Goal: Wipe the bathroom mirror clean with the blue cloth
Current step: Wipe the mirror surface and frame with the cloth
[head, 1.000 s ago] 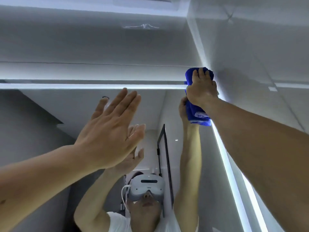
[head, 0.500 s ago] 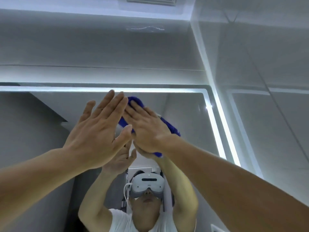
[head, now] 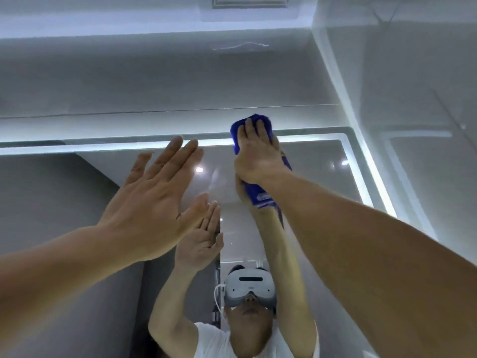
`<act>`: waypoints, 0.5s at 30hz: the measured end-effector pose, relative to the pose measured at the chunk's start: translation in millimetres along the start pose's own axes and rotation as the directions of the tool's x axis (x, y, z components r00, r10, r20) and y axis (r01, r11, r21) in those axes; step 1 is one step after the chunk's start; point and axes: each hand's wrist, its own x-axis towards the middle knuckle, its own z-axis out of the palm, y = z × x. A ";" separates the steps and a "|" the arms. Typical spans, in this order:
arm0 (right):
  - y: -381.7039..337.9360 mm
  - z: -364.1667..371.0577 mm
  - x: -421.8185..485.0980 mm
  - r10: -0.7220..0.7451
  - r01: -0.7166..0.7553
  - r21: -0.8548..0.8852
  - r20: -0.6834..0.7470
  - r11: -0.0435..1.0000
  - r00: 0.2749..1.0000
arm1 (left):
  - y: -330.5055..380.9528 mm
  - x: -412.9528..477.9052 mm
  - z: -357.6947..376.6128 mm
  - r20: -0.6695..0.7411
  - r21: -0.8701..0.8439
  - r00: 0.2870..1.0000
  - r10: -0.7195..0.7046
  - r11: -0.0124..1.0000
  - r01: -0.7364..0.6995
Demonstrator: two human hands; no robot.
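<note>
Cloth [head: 258,195], blue and bunched, is being pressed against the mirror [head: 322,174] at its upper edge, where the lit strip [head: 103,148] is being crossed by the cloth's top end. Its long axis is being kept roughly vertical, in line with the right hand [head: 255,156] laid over it. The fingers [head: 249,127] are being held nearly straight over the wad, so that it is being pushed flat rather than clutched, and its lower end is showing beside the wrist. Most of the glass is lying below and to the left of the cloth, so a downward or leftward stroke is judged to be called for. The left hand [head: 154,202] is being held up open, fingers straight and together, left of and lower than the cloth and apart from it. Nothing is being held by it, and its contact with the glass cannot be told.
</note>
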 end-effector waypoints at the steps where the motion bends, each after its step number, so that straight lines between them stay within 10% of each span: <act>1: -19.5 7.7 -5.2 -0.053 0.053 0.012 0.008 0.999 0.999 | -8.3 -3.3 -4.8 -0.053 -0.016 0.999 0.008 1.000 -0.009; 4: -30.1 11.9 -13.4 -0.175 0.175 -0.009 0.034 0.984 0.984 | -54.2 -34.9 -52.9 -0.437 -0.067 0.893 0.111 0.986 -0.155; 7: 16.4 -3.0 -12.8 -0.231 0.235 -0.121 0.040 0.964 0.972 | -62.7 -46.8 -80.0 -0.451 -0.064 0.883 0.127 0.983 -0.174; 15: 83.2 -20.5 -10.4 0.159 -0.160 -0.077 -0.013 0.984 0.987 | -61.9 -46.4 -74.1 -0.445 -0.069 0.877 0.179 0.970 -0.233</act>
